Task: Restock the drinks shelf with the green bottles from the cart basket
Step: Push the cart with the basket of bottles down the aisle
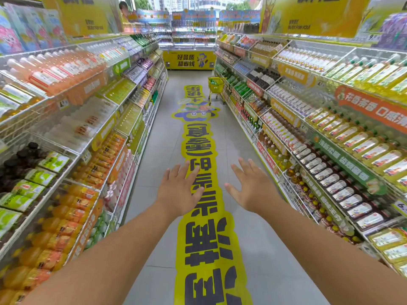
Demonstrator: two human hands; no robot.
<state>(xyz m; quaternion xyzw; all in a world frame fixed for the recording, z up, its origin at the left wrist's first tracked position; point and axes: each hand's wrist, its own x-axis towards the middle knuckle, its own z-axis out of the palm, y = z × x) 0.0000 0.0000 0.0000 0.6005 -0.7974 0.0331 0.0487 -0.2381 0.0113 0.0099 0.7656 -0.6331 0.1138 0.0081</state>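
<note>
I stand in a shop aisle between two long drinks shelves. My left hand (179, 190) and my right hand (251, 187) are stretched out in front of me over the floor, palms down, fingers spread, holding nothing. Far down the aisle, by the right shelf, stands a yellow cart with a basket (216, 85); something green shows inside it, too small to make out. Green bottles (241, 88) lie on the right shelf just beyond the cart.
The left shelf (88, 119) holds orange, white and yellow drinks. The right shelf (319, 137) holds tea and juice bottles. A yellow floor sticker (202, 238) runs down the grey aisle. A yellow chest counter (189, 60) closes the far end.
</note>
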